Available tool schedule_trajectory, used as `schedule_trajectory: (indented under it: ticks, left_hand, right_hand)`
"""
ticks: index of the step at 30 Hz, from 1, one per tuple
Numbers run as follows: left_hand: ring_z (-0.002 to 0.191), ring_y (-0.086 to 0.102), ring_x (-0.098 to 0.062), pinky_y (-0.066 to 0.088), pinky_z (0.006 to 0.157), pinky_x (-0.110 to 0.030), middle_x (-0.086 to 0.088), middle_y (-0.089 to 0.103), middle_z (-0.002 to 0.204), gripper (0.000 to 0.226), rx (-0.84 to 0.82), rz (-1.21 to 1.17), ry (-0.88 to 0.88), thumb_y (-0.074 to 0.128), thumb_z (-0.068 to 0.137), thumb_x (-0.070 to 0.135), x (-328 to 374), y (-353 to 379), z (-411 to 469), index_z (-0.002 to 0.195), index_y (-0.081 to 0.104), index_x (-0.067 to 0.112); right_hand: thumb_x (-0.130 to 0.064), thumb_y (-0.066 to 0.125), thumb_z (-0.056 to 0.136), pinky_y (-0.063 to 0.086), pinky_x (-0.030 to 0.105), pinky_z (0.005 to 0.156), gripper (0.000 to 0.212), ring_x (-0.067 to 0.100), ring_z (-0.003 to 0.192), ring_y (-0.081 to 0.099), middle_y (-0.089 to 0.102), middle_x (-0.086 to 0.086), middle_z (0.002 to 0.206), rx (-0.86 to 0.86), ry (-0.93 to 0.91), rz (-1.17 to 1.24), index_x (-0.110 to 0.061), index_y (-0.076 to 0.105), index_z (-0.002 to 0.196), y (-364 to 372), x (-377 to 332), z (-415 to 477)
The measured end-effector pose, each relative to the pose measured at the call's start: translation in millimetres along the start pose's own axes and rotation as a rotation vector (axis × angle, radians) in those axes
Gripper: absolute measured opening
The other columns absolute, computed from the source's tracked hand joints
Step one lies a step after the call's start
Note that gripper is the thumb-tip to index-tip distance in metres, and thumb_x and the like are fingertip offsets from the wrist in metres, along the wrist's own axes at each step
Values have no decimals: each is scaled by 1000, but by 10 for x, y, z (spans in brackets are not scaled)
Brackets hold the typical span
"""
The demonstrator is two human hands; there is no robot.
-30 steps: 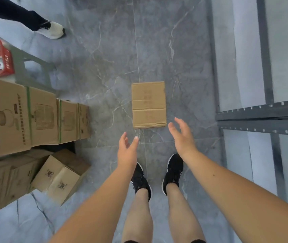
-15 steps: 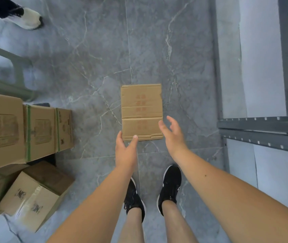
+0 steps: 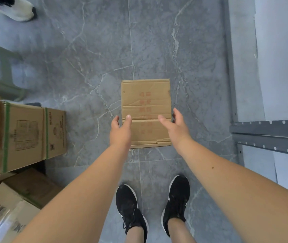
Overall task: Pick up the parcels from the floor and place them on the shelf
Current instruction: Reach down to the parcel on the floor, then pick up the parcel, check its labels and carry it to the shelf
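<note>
Parcel (image 3: pixel 145 109) lies on floor (image 3: pixel 87 50), ungrasped. Your left hand (image 3: pixel 120 131) and right hand (image 3: pixel 175 128) flank it, fingers spread. Lift and shelf (image 3: pixel 269 135) placement remain.

The floor (image 3: pixel 157 41) is grey stone-look tile with pale veins and thin grout lines, smooth and faintly glossy. The parcel (image 3: pixel 145 95) is plain brown cardboard, matt, creased across and ragged at its near edge, with faded red print. The shelf (image 3: pixel 266 130) is grey painted metal, smooth and dull, punched with holes. The boxes (image 3: pixel 25 130) on the left are matt cardboard too, banded with green tape (image 3: pixel 6 137). The shoes (image 3: pixel 127 204) are black cloth with white soles.
</note>
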State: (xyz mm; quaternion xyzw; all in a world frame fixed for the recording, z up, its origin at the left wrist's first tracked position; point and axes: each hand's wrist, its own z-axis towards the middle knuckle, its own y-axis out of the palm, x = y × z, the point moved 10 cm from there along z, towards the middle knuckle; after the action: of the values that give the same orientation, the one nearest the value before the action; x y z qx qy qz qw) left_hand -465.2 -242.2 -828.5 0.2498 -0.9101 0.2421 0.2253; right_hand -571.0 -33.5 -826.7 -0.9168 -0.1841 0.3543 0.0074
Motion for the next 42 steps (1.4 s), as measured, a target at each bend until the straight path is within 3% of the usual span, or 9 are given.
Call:
schedule_trajectory:
  ticks: [7, 12, 18, 24, 27, 30, 36, 39, 42]
  left_hand:
    - [144, 48, -22, 32, 102, -33, 0, 44, 167, 68, -39, -11, 11, 57, 104, 52, -117, 113, 183, 163, 36, 25]
    - [117, 47, -15, 36, 99, -36, 2, 54, 155, 61, -41, -10, 21, 57, 104, 52, -156, 119, 203, 159, 44, 29]
    - [151, 42, -26, 32, 103, -38, -1, 44, 166, 71, -97, 4, -15, 57, 104, 54, -87, 148, 160, 163, 36, 22]
    - [158, 32, -27, 28, 123, -48, -3, 32, 174, 78, -95, -16, -25, 57, 104, 54, -27, 37, -60, 167, 28, 20]
    - [158, 33, -28, 29, 121, -48, -2, 33, 173, 78, -98, -30, -44, 56, 103, 57, 42, -59, -218, 167, 30, 21]
    - [155, 36, -26, 30, 113, -43, 0, 37, 171, 75, -113, -57, -30, 56, 103, 57, 242, -145, -382, 165, 35, 20]
    - [145, 47, -27, 38, 110, -46, -1, 45, 165, 74, -119, -73, 65, 54, 102, 61, 971, -362, -815, 162, 39, 21]
    - [151, 42, -27, 34, 116, -48, -2, 41, 168, 77, -119, -76, 113, 53, 101, 63, 1391, -486, -1067, 164, 36, 23]
    - [147, 46, -27, 35, 121, -48, -2, 48, 163, 73, -147, -96, 160, 52, 101, 65, 1807, -605, -1346, 161, 42, 24]
  right_hand:
    - [-38, 75, 95, 44, 41, 117, 65, 10, 123, 62, 67, -12, 134, -4, -48, 7, -22, 49, 153, 62, -68, 162]
    - [-34, 73, 97, 49, 44, 113, 56, 18, 124, 65, 69, -3, 135, -4, -24, 48, -20, 55, 149, 106, -23, 181]
    - [-26, 74, 96, 49, 49, 114, 54, 22, 124, 66, 71, 1, 134, 37, -25, 106, -17, 57, 146, 125, -9, 117]
    - [-26, 72, 98, 51, 46, 111, 50, 20, 124, 67, 72, -3, 132, 9, -36, 76, -19, 58, 146, 116, -141, -65]
    - [-24, 69, 100, 53, 32, 100, 48, 12, 119, 67, 72, -9, 126, -25, -62, 62, -18, 58, 146, 99, -350, -199]
    - [-26, 68, 100, 49, 40, 112, 53, 18, 129, 63, 68, -3, 140, -39, -109, 26, -18, 55, 151, 68, -657, -355]
    - [-23, 68, 100, 47, 14, 78, 38, -9, 103, 62, 68, -22, 115, -31, -206, 59, -27, 61, 137, -5, -1436, -770]
    - [-26, 68, 99, 51, 22, 91, 37, 6, 117, 65, 71, -14, 123, -20, -248, 45, -25, 62, 136, -71, -1867, -1028]
    - [-41, 68, 94, 44, 40, 113, 68, 17, 136, 55, 60, -5, 149, -15, -280, 32, -21, 48, 156, -148, -2325, -1351]
